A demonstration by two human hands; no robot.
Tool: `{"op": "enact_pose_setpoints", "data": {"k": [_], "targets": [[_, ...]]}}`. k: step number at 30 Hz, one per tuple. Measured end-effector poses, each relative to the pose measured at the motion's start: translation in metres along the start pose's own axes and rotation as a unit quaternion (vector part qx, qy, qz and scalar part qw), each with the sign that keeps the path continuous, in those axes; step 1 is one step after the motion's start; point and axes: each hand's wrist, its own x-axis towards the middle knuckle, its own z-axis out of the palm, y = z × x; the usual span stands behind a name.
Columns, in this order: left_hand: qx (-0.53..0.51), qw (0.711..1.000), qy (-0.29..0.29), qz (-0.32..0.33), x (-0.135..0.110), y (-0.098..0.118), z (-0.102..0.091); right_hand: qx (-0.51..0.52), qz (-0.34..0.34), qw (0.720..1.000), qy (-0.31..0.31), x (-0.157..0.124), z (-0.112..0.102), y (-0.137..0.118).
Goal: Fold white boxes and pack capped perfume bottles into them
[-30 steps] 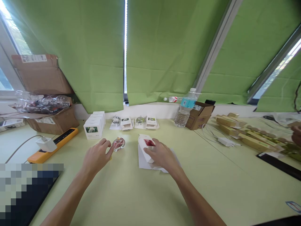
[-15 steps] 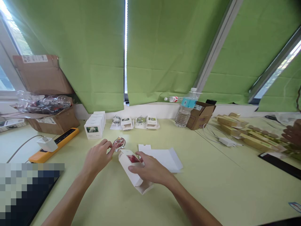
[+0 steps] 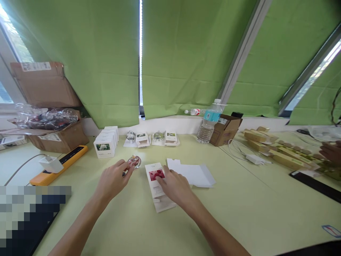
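"What is the left hand (image 3: 113,179) doing?"

"It is at the near left edge of a glass ornament (image 3: 136,161) with red contents and a gold-coloured top. Thumb and forefinger are drawn close together, but whether they pinch it, I cannot tell"

"And the right hand (image 3: 176,185)?"

"Pinching the right side of a white box (image 3: 154,190), thumb across the printed face by the red picture, fingers along the edge; an open flap shows at the near end"

"Where does it all sit?"

"Over the pale green bench (image 3: 133,227): the ornament rests just beyond the box and to its left, apart from it. A creased white sheet (image 3: 198,174) lies to the right, partly behind the right hand"

"And farther back?"

"White cartons (image 3: 106,140) in a row, two clear glass ornaments (image 3: 130,136) beside small boxes (image 3: 142,139), then a large water bottle (image 3: 209,127)"
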Motion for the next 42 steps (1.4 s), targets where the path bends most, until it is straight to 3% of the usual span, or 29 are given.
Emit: {"op": "enact_pose_setpoints", "data": {"k": [6,13,27,36,42], "targets": [[-0.01,0.996,-0.07,0.053,-0.003,0.01,0.008,-0.026,-0.001,0.999,-0.042,0.009,0.003,0.008],[-0.017,0.988,-0.142,0.049,-0.008,0.015,0.019,-0.005,-0.004,1.0,-0.022,0.009,0.004,0.01],[-0.127,0.98,-0.156,0.006,-0.01,0.023,0.028,0.019,0.01,0.998,-0.067,0.022,0.01,0.02],[-0.277,0.938,-0.205,-0.047,-0.007,0.025,0.025,0.015,0.024,0.997,-0.073,0.031,0.014,0.03],[-0.291,0.935,-0.197,-0.044,-0.008,0.021,0.03,0.005,0.0,0.995,-0.101,0.042,0.014,0.029]]}}
